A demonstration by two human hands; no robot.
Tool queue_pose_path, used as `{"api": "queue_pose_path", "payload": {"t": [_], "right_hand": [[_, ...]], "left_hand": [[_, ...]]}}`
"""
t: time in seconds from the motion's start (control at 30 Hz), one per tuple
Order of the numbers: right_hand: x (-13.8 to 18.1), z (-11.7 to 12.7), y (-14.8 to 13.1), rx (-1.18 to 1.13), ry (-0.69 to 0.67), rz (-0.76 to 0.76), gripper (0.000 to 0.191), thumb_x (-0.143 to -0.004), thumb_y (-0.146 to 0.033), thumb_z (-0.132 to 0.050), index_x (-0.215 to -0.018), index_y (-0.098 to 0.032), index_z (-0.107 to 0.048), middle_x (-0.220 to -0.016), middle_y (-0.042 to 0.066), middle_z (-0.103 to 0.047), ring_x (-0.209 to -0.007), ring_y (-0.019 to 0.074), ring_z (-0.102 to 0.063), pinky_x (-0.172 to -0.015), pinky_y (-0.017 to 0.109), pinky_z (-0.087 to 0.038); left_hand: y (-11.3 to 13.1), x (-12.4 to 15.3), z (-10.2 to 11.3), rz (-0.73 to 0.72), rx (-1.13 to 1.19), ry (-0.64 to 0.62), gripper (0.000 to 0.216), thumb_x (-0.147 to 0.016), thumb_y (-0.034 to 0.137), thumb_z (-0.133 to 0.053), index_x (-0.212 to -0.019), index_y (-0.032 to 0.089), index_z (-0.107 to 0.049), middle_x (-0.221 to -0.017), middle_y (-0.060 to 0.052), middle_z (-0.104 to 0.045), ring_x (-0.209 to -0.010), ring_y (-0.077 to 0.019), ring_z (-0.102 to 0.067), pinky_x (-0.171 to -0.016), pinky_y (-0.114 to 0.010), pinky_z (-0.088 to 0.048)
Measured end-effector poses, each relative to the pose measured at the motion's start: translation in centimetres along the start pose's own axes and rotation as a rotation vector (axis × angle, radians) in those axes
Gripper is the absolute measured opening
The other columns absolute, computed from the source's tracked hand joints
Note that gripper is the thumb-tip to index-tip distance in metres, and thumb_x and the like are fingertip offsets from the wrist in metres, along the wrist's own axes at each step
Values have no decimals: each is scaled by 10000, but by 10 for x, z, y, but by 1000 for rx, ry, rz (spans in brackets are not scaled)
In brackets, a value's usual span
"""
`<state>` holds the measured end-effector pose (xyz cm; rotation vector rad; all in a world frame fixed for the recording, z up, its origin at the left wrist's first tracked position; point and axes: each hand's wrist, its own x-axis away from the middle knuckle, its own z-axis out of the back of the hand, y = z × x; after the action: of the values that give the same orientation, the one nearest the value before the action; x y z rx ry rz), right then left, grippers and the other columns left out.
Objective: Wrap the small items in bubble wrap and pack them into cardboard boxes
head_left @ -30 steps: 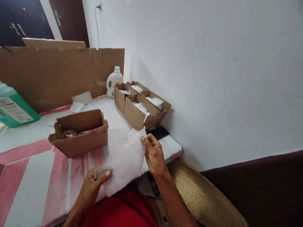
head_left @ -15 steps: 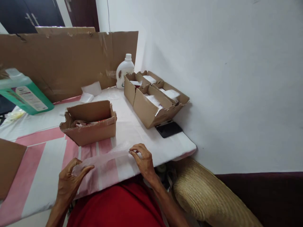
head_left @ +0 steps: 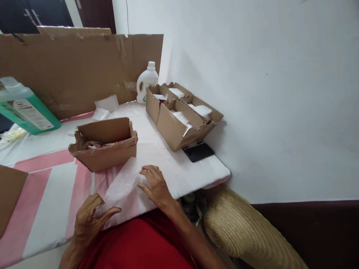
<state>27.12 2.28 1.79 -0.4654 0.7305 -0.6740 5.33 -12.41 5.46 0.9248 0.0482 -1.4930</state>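
Observation:
A translucent strip of bubble wrap [head_left: 120, 184] slants over the near edge of the table, its far end by the front of an open cardboard box [head_left: 112, 158]. My left hand [head_left: 89, 216] has the strip's near end between its curled fingers and outstretched thumb. At the strip's right edge is my right hand [head_left: 157, 186], thumb and bent fingers apart; whether it touches the plastic is hard to make out. Reddish items [head_left: 95, 145] lie inside the box, mostly hidden by its front wall.
Several joined cardboard boxes [head_left: 171, 132] with white packets stand by the wall, a black phone [head_left: 199, 152] before them. Behind are a white jug [head_left: 147, 84], plastic pieces [head_left: 108, 104] and a cardboard panel [head_left: 84, 71]. A green jug [head_left: 36, 116] stands left; a woven basket [head_left: 244, 228] is lower right.
The bubble wrap was stretched taut between both hands; now it is slack and its far end has swung toward the box. My right hand has moved left and its pinch has opened.

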Motion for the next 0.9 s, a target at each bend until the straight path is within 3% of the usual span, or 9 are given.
{"api": "queue_pose_path", "payload": {"t": [0.17,0.27,0.37,0.47,0.53,0.63,0.73,0.8,0.9], "right_hand": [[-2,-35,-4,90,-188,173,325,-832,-427,-792,-1036,-197,-687,-1138,114,-673,-1124,313,-554,-1039,534,-454],[-3,-50,-7,71,-189,262,115,-924,-325,-693,-962,-216,-690,-1076,77,-705,-1095,261,-586,-1088,497,-435],[-3,-45,-11,69,-113,297,167,-982,-165,-526,-911,-194,-673,-1092,103,-721,-1082,235,-615,-1050,431,-487],[2,-25,-18,114,-134,364,221,-975,-110,-460,-941,-179,-667,-1290,153,-666,-1251,264,-560,-1017,429,-518],[8,-13,-23,179,-207,397,219,-976,-95,-456,-953,-173,-659,-1326,163,-645,-1235,274,-569,-960,426,-540],[21,-9,-32,288,-335,417,161,-977,-106,-494,-944,-162,-641,-1295,169,-649,-1058,259,-628,-796,389,-558],[31,-16,-39,324,-436,403,52,-959,-179,-588,-940,-164,-635,-1202,143,-678,-962,247,-636,-714,362,-548],[34,-19,-43,271,-467,369,185,-929,-342,-675,-957,-163,-637,-1117,125,-694,-933,258,-640,-706,367,-556],[27,-13,-52,48,-416,307,407,-896,-568,-672,-1004,-176,-645,-1031,99,-706,-906,265,-654,-762,389,-577]], "left_hand": [[1,11,-5,212,26,-18,482,-790,569,-739,-598,225,-463,-547,71,-437,-493,-95,-439,-498,-217,-373],[-3,16,-3,437,91,-24,534,-704,680,-732,-583,228,-476,-537,62,-426,-491,-109,-423,-473,-230,-369],[-9,15,2,705,242,33,614,-727,834,-555,-646,225,-539,-546,34,-465,-489,-133,-416,-446,-259,-367],[-15,5,6,884,310,94,610,-816,809,-455,-662,221,-504,-562,33,-445,-515,-126,-382,-479,-258,-373],[-22,-4,7,897,264,121,564,-818,757,-517,-646,224,-452,-569,48,-410,-546,-114,-368,-511,-244,-366],[-39,-15,7,852,125,72,515,-819,697,-541,-638,221,-465,-551,61,-382,-540,-110,-362,-518,-238,-340],[-55,-20,14,781,-85,-2,469,-827,660,-531,-732,206,-603,-613,27,-539,-578,-143,-507,-579,-264,-418],[-55,-20,23,691,-223,29,482,-857,641,-509,-903,186,-663,-819,-36,-662,-705,-194,-625,-660,-314,-495],[-34,-18,34,455,-410,135,489,-931,577,-479,-1154,171,-633,-1097,-100,-665,-994,-287,-667,-867,-449,-545]]}}
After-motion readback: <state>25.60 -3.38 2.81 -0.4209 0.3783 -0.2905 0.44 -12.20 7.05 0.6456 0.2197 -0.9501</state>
